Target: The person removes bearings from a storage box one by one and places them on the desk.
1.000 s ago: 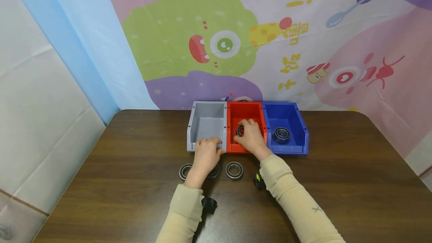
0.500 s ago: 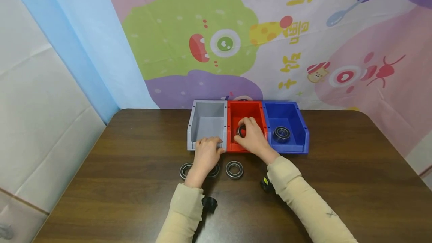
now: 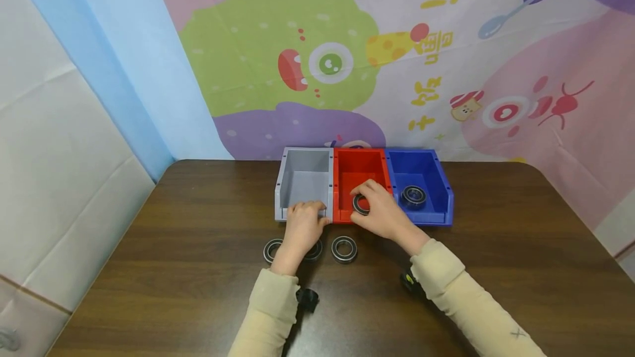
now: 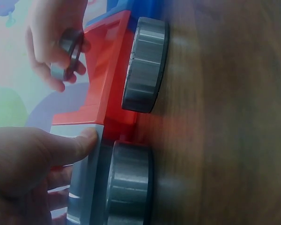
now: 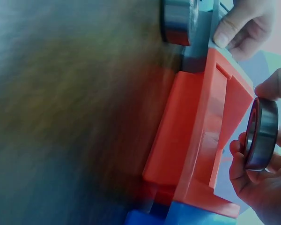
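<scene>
one shiny steel ring-shaped bearing (image 5: 266,136) sits pinched in right hand (image 3: 384,216), over front of red plastic bin (image 3: 359,162). left hand (image 3: 302,229), apart to its left, grips front rim of grey plastic bin (image 3: 307,162). second steel bearing (image 4: 145,65) lies on brown table (image 3: 173,269).

Three bins (image 3: 349,176), two hands (image 3: 303,227) (image 3: 382,212) and, some being partly hidden, probably five metal rings (image 3: 335,251)

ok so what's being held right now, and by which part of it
The right hand holds a bearing by its outer rim; the left hand grips the gray bin by its front edge.
</scene>
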